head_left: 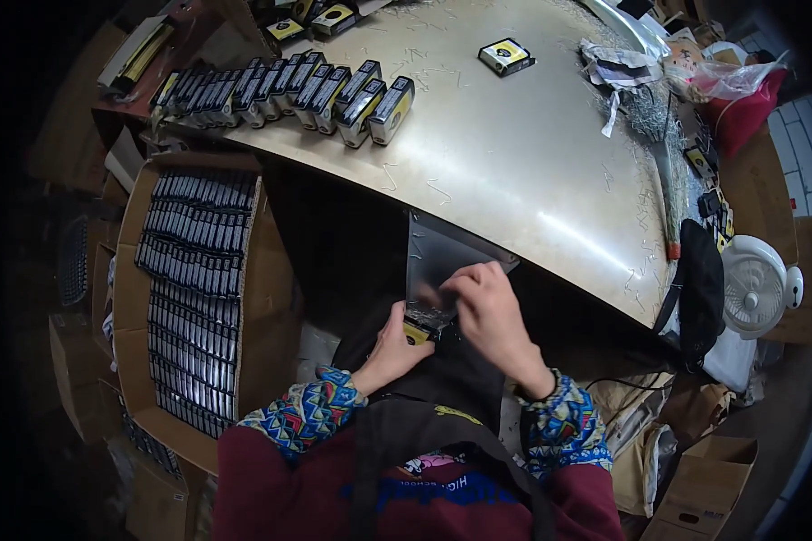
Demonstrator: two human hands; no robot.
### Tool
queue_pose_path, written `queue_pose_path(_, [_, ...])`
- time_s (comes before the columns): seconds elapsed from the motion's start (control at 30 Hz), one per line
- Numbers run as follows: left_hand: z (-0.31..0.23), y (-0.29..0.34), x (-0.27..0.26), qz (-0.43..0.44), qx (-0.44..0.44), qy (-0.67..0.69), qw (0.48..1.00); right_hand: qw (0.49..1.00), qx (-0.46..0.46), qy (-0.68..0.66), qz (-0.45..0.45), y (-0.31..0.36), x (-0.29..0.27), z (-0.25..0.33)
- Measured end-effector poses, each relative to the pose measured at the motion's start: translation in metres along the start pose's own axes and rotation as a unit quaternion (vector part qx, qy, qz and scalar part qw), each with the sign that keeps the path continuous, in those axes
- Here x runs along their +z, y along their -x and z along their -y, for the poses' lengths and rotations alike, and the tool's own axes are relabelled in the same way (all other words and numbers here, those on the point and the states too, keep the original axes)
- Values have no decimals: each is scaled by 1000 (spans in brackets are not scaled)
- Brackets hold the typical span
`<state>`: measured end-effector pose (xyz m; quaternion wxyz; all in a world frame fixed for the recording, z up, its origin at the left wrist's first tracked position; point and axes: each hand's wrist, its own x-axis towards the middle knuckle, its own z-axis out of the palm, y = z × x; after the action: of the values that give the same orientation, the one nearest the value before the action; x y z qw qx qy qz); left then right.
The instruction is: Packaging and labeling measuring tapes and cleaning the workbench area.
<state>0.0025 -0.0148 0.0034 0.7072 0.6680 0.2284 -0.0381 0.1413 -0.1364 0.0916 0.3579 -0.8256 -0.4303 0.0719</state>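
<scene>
My left hand [393, 353] grips a small yellow-and-black box [415, 334] low in front of me, just under the table edge. Above that box my right hand [494, 317] is raised with its fingers pinched together; the fingertips are partly blurred, and I cannot make out what is in them. Behind both hands a grey metal tray [442, 252] juts out from beneath the table. Small shiny metal bits [429, 314] show between my hands, at its near end.
Upright boxes [316, 95] stand in a row along the table's left side; a single box [506, 57] lies farther back. Bent wire pieces [439, 189] are scattered over the tabletop. At left stands an open carton [249, 243] packed with boxes. A white fan [754, 287] is at right.
</scene>
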Motion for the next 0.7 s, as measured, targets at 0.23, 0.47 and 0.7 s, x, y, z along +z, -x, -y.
queue_pose_path(0.23, [32,0,-13,-61,150,-277,947,985,-34,-107,128,41,47,8])
queue_pose_path(0.47, [-16,17,-19,-74,155,-136,976,975,83,-198,62,30,13,4])
queue_pose_path(0.7, [-42,-1,-14,-76,178,-126,973,971,109,-211,-2,25,7,9])
